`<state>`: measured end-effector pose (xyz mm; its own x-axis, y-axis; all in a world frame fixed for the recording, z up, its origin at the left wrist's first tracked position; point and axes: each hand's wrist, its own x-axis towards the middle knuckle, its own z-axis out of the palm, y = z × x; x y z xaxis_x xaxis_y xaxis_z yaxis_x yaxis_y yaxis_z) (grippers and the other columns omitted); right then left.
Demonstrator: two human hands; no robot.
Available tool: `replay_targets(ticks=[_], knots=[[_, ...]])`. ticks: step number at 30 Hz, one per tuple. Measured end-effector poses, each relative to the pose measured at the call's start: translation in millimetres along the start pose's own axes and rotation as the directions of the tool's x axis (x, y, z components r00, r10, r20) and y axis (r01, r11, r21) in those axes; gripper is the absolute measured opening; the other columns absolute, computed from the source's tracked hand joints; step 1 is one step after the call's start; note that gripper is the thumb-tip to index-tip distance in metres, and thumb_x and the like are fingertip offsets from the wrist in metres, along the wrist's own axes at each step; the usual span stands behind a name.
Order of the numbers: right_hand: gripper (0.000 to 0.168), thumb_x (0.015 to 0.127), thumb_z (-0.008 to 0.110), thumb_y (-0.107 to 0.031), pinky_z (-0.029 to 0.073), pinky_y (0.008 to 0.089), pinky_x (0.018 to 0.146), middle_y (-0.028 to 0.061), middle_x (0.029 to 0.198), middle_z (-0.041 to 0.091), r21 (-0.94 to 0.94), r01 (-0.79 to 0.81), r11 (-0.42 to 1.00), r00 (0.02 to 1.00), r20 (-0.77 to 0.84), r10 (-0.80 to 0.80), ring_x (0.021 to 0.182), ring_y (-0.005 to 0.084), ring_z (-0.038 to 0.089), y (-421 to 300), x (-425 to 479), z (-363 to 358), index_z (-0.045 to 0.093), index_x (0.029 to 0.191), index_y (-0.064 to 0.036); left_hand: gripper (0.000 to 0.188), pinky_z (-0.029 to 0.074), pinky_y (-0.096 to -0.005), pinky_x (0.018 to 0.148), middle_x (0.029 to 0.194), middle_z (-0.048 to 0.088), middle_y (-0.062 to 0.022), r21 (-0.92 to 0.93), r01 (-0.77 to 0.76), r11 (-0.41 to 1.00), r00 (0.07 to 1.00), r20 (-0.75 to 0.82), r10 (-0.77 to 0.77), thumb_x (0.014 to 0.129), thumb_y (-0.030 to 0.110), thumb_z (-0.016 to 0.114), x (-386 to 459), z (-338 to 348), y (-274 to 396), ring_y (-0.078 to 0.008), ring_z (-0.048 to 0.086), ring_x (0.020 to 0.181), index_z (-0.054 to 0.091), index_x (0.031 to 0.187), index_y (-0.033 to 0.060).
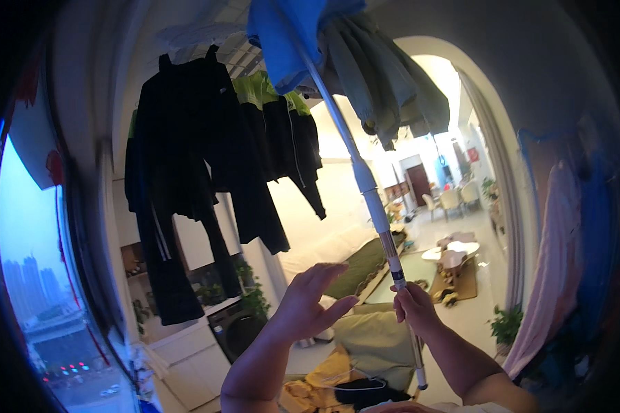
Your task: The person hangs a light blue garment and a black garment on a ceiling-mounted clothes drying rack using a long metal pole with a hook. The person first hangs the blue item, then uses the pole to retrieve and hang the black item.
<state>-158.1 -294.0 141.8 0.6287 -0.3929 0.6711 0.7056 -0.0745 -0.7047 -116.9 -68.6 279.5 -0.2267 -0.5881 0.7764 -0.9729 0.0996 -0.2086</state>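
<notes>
My right hand (416,307) is closed around the lower part of a telescopic metal pole (374,206). The pole slants up to a blue garment (284,41), which hides its top end. To the left of the pole, my left hand (323,302) is raised with thumb and fingers apart, holding nothing. Overhead hang black trousers (175,206), black jackets with yellow-green shoulders (279,124) and grey-green clothes (382,77). Below my hands, yellow clothing (328,369), a black piece (364,393) and a white hanger lie by a green cushioned seat (374,335).
At the left are a window (31,232) and a front-loading washing machine (237,328) beside a white cabinet (194,361). A pink cloth (547,273) hangs at the right near a potted plant (505,325). Beyond the arch stand a low table (457,250) and chairs (449,201).
</notes>
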Motion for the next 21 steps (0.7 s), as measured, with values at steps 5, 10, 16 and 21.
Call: replay_targets(ticks=[5, 10, 16, 21], knots=[[0.031, 0.093, 0.043, -0.03, 0.039, 0.0231, 0.039, 0.0031, 0.062, 0.05, 0.016, -0.043, 0.999, 0.996, -0.081, 0.044, 0.044, 0.0104, 0.047, 10.4, 2.5, -8.5, 0.051, 0.1, -0.001, 0.039, 0.048, -0.0342, 0.071, 0.093, 0.059, -0.0137, -0.059, 0.065, 0.996, 0.998, 0.027, -0.063, 0.074, 0.019, 0.071, -36.2, -0.9, -30.1, -0.0267, 0.059, 0.083, 0.055, 0.106, 0.0039], [0.034, 0.094, 0.039, -0.034, 0.042, 0.0234, 0.039, 0.0042, 0.059, 0.051, -0.033, -0.073, 0.997, 0.99, -0.121, 0.069, 0.042, 0.0114, 0.048, 16.5, -13.8, -9.4, 0.051, 0.1, -0.002, 0.039, 0.048, -0.0348, 0.075, 0.099, 0.059, -0.0135, -0.229, 0.211, 0.95, 0.977, 0.06, -0.203, 0.077, 0.03, 0.067, -65.7, 5.7, -55.1, -0.0256, 0.06, 0.089, 0.057, 0.106, 0.0061], [0.036, 0.094, 0.039, -0.035, 0.036, 0.025, 0.037, 0.0042, 0.054, 0.047, -0.151, -0.056, 0.987, 0.983, -0.18, 0.028, 0.039, 0.0121, 0.043, 1.7, -32.4, 6.7, 0.051, 0.098, -0.001, 0.034, 0.049, -0.0311, 0.067, 0.091, 0.06, -0.0112, -0.326, 0.184, 0.927, 0.983, 0.049, -0.178, 0.078, 0.024, 0.068, -101.7, 27.7, -75.9, -0.0204, 0.061, 0.079, 0.058, 0.104, 0.0055], [0.038, 0.094, 0.039, -0.037, 0.035, 0.0234, 0.037, 0.0033, 0.053, 0.046, -0.266, 0.091, 0.96, 0.992, -0.065, -0.112, 0.038, 0.0108, 0.042, -25.8, -11.8, 18.3, 0.051, 0.099, -0.001, 0.035, 0.049, -0.0322, 0.07, 0.091, 0.061, -0.0106, -0.386, 0.217, 0.896, 0.974, 0.143, -0.175, 0.079, 0.031, 0.066, -119.5, 33.2, -76.8, -0.021, 0.061, 0.08, 0.059, 0.103, 0.006]])
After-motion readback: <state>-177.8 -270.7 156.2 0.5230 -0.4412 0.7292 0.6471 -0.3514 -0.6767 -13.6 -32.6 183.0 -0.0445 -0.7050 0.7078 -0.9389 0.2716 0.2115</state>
